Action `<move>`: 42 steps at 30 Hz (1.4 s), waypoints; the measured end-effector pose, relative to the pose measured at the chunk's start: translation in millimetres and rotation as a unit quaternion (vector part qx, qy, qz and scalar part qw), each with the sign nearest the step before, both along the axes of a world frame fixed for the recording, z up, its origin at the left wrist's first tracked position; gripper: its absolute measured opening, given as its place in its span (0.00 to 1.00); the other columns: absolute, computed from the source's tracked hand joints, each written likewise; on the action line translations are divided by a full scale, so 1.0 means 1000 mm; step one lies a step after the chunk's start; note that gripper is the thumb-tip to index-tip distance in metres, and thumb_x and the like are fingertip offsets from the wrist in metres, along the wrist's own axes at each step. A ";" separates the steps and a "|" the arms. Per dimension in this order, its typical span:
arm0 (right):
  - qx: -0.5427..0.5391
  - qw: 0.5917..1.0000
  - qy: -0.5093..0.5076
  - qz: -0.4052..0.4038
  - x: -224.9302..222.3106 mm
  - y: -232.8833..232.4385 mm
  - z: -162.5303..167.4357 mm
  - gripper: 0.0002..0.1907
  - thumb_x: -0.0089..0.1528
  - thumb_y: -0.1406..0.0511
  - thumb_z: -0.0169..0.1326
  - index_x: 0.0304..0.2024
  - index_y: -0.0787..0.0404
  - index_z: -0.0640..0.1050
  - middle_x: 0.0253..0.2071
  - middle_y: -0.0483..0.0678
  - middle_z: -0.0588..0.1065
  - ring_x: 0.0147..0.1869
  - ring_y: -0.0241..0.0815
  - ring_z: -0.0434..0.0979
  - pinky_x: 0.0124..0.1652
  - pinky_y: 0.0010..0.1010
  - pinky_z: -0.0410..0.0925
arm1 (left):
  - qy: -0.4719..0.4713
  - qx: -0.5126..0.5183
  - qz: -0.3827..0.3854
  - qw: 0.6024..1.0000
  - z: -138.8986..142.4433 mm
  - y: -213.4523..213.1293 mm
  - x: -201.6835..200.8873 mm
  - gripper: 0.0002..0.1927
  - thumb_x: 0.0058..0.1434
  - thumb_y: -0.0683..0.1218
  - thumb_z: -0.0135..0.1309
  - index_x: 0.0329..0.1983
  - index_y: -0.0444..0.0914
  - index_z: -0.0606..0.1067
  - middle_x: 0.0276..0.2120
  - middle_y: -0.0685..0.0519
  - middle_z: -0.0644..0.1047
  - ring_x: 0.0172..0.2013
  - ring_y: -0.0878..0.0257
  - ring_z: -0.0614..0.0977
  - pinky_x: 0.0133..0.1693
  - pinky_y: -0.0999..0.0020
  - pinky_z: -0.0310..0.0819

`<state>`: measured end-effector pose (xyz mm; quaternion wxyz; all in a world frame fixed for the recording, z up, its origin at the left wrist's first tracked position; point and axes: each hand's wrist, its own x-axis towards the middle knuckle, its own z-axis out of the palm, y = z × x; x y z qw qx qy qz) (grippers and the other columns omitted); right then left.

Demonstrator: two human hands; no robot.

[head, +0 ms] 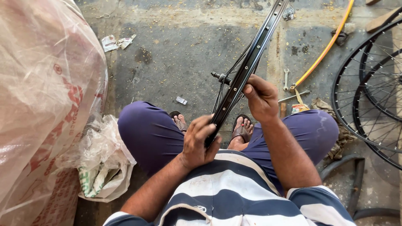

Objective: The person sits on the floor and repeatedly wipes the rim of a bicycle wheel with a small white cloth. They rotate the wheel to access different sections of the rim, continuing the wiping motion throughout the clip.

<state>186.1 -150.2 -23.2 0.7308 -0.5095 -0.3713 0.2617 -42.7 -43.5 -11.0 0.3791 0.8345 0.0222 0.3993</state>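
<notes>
— Where's the black metal bicycle wheel rim point(247, 62)?
— Edge-up over the person's lap, spokes and axle point(221, 77) left of it.
— And the fingers?
— Left hand point(199, 142) clasps the rim's near end; right hand point(260, 97) pinches its edge higher up.

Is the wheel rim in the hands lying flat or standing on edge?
On edge: the wheel rim shows its inner channel with spoke holes, gripped by the left hand and right hand.

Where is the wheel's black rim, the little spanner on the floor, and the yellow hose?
black rim point(251, 56), head view, on the rim's flat inner face with the spoke holes.
spanner point(286, 79), head view, on the middle of its silver shaft.
yellow hose point(328, 46), head view, midway along its curve.
</notes>
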 end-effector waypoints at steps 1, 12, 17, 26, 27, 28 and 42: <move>-0.011 1.000 0.005 0.007 -0.002 0.001 0.003 0.09 0.76 0.70 0.53 0.51 0.73 0.80 0.38 0.42 0.74 0.40 0.26 0.69 0.40 0.16 0.63 | -0.001 -0.011 0.003 1.000 0.005 0.003 0.004 0.28 0.69 0.44 0.59 0.67 0.38 0.60 0.65 0.39 0.69 0.62 0.46 0.76 0.64 0.52 0.71; -0.038 0.867 -0.464 -0.178 -0.029 0.020 0.047 0.15 0.57 0.66 0.64 0.34 0.65 0.70 0.47 0.57 0.78 0.51 0.49 0.81 0.51 0.41 0.72 | 0.107 -0.112 -0.024 0.988 0.045 0.025 0.059 0.52 0.63 0.59 0.64 0.78 0.32 0.49 0.70 0.34 0.62 0.71 0.39 0.65 0.73 0.47 0.56; -0.018 0.996 -0.016 0.082 -0.011 0.004 0.032 0.16 0.64 0.68 0.64 0.41 0.60 0.66 0.53 0.58 0.75 0.60 0.47 0.77 0.57 0.41 0.74 | 0.123 -0.130 -0.024 0.984 0.037 0.022 0.058 0.54 0.64 0.63 0.61 0.79 0.32 0.48 0.72 0.33 0.59 0.73 0.39 0.63 0.74 0.46 0.55; 0.030 0.988 0.133 -0.076 -0.031 0.011 0.001 0.15 0.68 0.67 0.59 0.53 0.68 0.73 0.45 0.54 0.75 0.45 0.44 0.79 0.43 0.34 0.78 | 0.119 -0.104 -0.009 0.987 0.036 0.011 0.061 0.54 0.63 0.66 0.60 0.79 0.34 0.49 0.74 0.34 0.57 0.73 0.39 0.62 0.73 0.45 0.56; -0.017 0.997 0.067 -0.036 -0.030 0.005 0.002 0.19 0.66 0.69 0.61 0.57 0.70 0.71 0.50 0.54 0.74 0.50 0.42 0.77 0.48 0.33 0.76 | 0.107 -0.104 -0.014 0.989 0.036 0.012 0.060 0.52 0.65 0.66 0.59 0.79 0.35 0.50 0.74 0.36 0.58 0.72 0.40 0.62 0.73 0.47 0.57; -0.060 0.998 -0.003 0.004 -0.028 -0.001 0.003 0.24 0.64 0.70 0.63 0.61 0.71 0.70 0.55 0.53 0.73 0.56 0.40 0.74 0.53 0.32 0.74 | 0.091 -0.101 -0.017 0.991 0.037 0.015 0.060 0.50 0.67 0.65 0.59 0.79 0.36 0.51 0.75 0.37 0.58 0.72 0.42 0.63 0.72 0.48 0.58; -0.007 0.997 -0.059 0.058 -0.007 -0.011 0.030 0.22 0.68 0.71 0.56 0.63 0.75 0.70 0.54 0.57 0.78 0.58 0.46 0.80 0.61 0.35 0.74 | 0.107 -0.033 0.043 0.993 0.052 0.014 0.054 0.48 0.66 0.61 0.60 0.76 0.30 0.53 0.67 0.37 0.68 0.68 0.40 0.70 0.70 0.48 0.62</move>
